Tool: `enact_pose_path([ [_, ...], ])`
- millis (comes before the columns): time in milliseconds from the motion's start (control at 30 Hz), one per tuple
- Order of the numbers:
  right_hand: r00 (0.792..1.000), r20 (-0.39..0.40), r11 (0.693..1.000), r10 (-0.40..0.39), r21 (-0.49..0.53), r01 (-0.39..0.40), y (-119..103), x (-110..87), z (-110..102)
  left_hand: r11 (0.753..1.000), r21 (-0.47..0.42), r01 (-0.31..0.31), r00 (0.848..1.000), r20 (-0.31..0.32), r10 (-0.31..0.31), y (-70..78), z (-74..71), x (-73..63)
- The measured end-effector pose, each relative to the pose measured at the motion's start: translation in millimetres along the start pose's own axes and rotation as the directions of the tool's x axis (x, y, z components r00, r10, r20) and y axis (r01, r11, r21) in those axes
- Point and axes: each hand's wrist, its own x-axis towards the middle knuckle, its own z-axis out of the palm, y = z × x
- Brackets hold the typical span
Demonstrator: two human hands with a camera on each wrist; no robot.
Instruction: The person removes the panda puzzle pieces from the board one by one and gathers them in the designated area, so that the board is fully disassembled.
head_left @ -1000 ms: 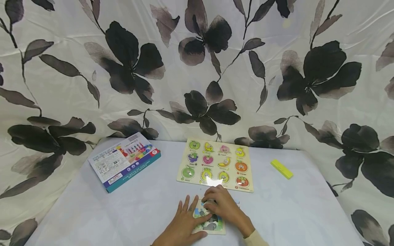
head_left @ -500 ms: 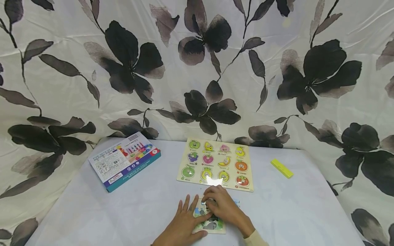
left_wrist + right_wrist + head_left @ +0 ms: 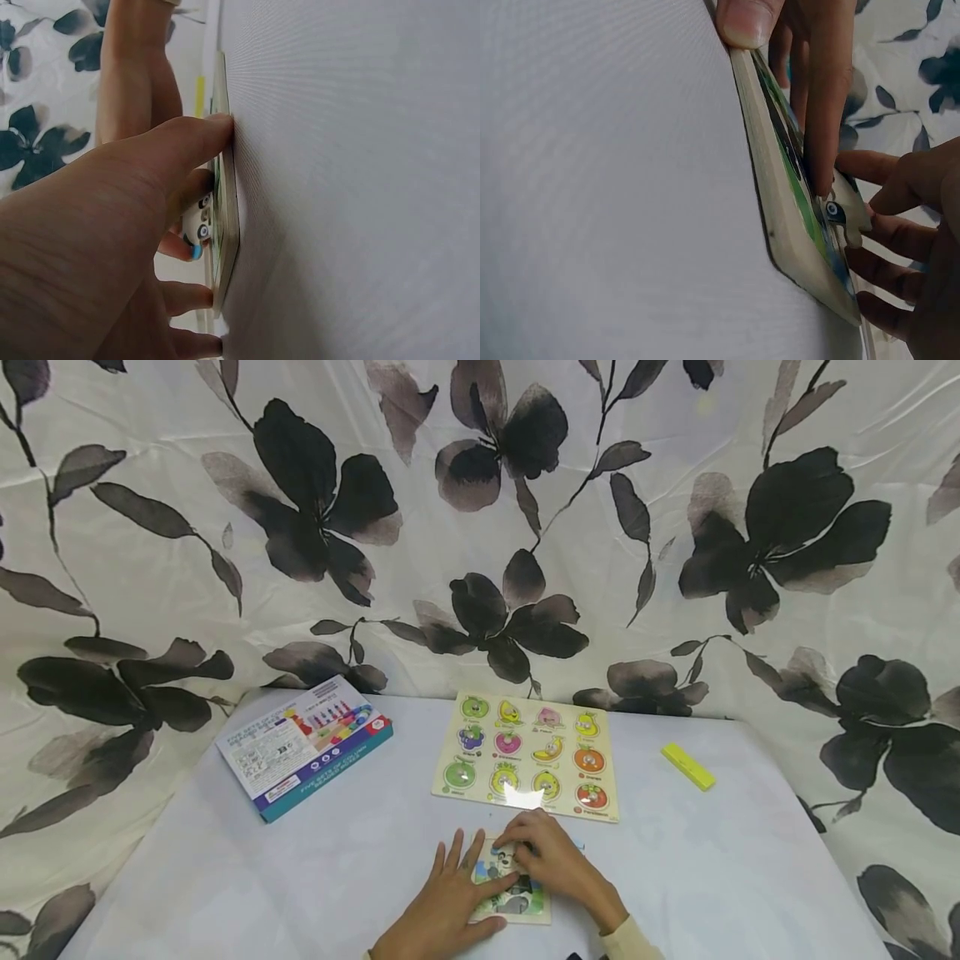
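A small wooden picture puzzle (image 3: 537, 907) with a panda scene lies flat on the white table, close to the front. My left hand (image 3: 448, 900) rests on its left side with straight, spread fingers; in the left wrist view the thumb touches the near edge of the board (image 3: 230, 217). My right hand (image 3: 553, 862) reaches over the top right and pinches a puzzle piece (image 3: 846, 210) bearing the panda's face. That piece stands tilted up from the board in the right wrist view. The left index finger touches the picture beside it. Both hands cover parts of the picture.
Just behind the hands lies a larger fruit puzzle board (image 3: 527, 755). A flat toy box (image 3: 303, 743) is at the back left, and a yellow bar (image 3: 687, 767) at the right. A floral cloth (image 3: 480, 527) hangs behind the table.
My right fingers have shifted slightly, and more of the panda's face on the piece now shows. The left hand stays in place on the puzzle. The head view has tilted a little.
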Motion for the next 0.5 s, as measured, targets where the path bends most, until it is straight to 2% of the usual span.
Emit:
enact_pose_path([
  [167,1.000,0.014,0.999,0.028,0.036,-0.028,2.2,-0.1,-2.3,1.000,0.005,0.015,1.000,0.013,-0.015,1.5,-1.7,0.6],
  [333,0.998,0.003,0.998,0.064,0.016,-0.064,4.1,-1.6,-2.2,1.000,0.004,0.031,0.999,0.023,-0.031,2.8,-2.2,0.6],
  [500,0.998,-0.037,0.999,0.041,-0.027,-0.042,5.4,-1.7,-2.9,1.000,0.002,0.030,0.999,0.020,-0.030,1.8,-1.5,0.5],
])
